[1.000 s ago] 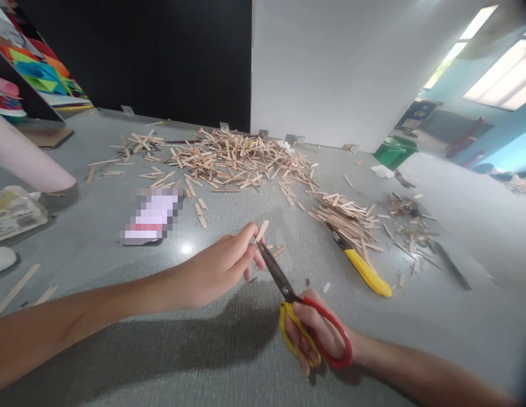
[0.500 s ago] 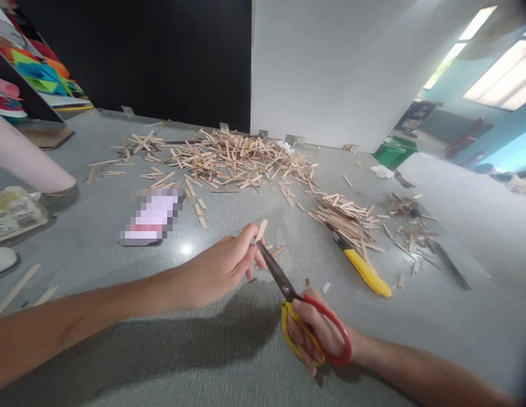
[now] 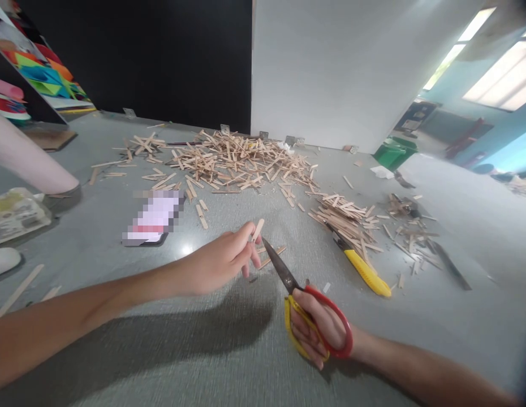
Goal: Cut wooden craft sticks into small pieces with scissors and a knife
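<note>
The short wooden stick (image 3: pixel 258 229) is sitting pinched at the tips of the left hand (image 3: pixel 218 261), raised a little above the table (image 3: pixel 415 322) with its free end pointing up and away. The left fingers (image 3: pixel 245 237) are clenching around its lower end. It is looking light, thin and stiff, likely to snap or split along the grain if squeezed hard, so a hold on the flat faces close to one end seems best.

Just beside it, the scissors (image 3: pixel 284 272) are pointing their dark blades at the stick, the blades appearing closed; whether the tip is touching the wood is hard to tell. The right hand (image 3: pixel 318 333) is gripping them, fingers threaded through the red and yellow loops and curled tight.

A few cut stick pieces (image 3: pixel 274 255) are lying on the table under the blades. Farther out, a large pile of sticks (image 3: pixel 237 161) is spreading along the back, a smaller pile (image 3: pixel 345 215) is lying to the right with a yellow utility knife (image 3: pixel 367 274) partly under it, and a phone (image 3: pixel 155 217) is resting to the left. A pink roll (image 3: pixel 29 161) is lying at the far left.
</note>
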A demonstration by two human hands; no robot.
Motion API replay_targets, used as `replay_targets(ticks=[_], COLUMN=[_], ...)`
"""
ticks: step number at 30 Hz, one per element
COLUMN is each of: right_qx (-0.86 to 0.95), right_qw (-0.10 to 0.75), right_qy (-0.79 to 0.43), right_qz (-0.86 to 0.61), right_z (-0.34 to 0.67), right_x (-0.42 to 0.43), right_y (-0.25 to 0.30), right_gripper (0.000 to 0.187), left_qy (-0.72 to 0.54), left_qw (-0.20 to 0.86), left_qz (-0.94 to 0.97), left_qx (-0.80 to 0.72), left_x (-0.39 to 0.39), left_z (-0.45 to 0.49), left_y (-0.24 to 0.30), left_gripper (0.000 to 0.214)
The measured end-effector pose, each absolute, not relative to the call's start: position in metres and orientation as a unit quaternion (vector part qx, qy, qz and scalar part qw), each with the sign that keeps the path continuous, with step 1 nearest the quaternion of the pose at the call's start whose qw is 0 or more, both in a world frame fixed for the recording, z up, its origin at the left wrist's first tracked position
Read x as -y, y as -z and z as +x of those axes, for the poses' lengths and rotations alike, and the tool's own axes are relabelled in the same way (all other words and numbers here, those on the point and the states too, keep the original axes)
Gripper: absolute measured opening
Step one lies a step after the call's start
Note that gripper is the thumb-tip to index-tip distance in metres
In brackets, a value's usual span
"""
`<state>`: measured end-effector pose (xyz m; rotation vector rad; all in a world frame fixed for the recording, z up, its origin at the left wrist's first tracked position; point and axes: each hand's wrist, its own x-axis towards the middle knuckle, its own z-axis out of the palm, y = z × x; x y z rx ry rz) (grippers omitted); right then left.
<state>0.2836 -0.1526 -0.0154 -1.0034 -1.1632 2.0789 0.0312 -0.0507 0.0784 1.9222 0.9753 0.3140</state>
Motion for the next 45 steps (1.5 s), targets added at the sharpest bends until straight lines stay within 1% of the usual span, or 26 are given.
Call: replay_targets(ticks=[4, 10, 15, 22, 31, 37, 41, 45], right_qx=[0.424, 0.448, 0.463, 0.462, 0.484, 0.486, 0.461, 0.461], right_qw=[0.287, 0.308, 0.286, 0.267, 0.247, 0.255, 0.255, 0.281], right_qy=[-0.781, -0.774, -0.767, -0.756, -0.734, -0.736, -0.746, -0.745], right_qz=[-0.357, -0.323, -0.340, -0.380, -0.406, -0.396, -0.407, -0.392], right_z=[0.284, 0.286, 0.286, 0.283, 0.282, 0.280, 0.278, 0.277], right_x=[0.153, 0.155, 0.155, 0.155, 0.155, 0.157, 0.157, 0.158], right_y=[0.028, 0.032, 0.026, 0.018, 0.006, 0.001, 0.004, 0.010], right_gripper=[0.077, 0.085, 0.082, 0.077, 0.078, 0.078, 0.078, 0.079], left_qy=[-0.149, -0.161, -0.146, -0.147, -0.135, -0.124, -0.121, -0.122], left_qw=[0.472, 0.465, 0.440, 0.440, 0.419, 0.435, 0.462, 0.485], left_qz=[0.777, 0.788, 0.801, 0.803, 0.817, 0.809, 0.800, 0.791], left_qx=[-0.390, -0.370, -0.379, -0.375, -0.372, -0.375, -0.363, -0.352], left_x=[0.049, 0.052, 0.056, 0.057, 0.055, 0.055, 0.052, 0.050], left_z=[0.029, 0.030, 0.033, 0.034, 0.033, 0.032, 0.030, 0.028], left_y=[-0.076, -0.079, -0.086, -0.086, -0.082, -0.086, -0.088, -0.090], left_gripper=[0.019, 0.011, 0.009, 0.009, 0.007, 0.007, 0.011, 0.013])
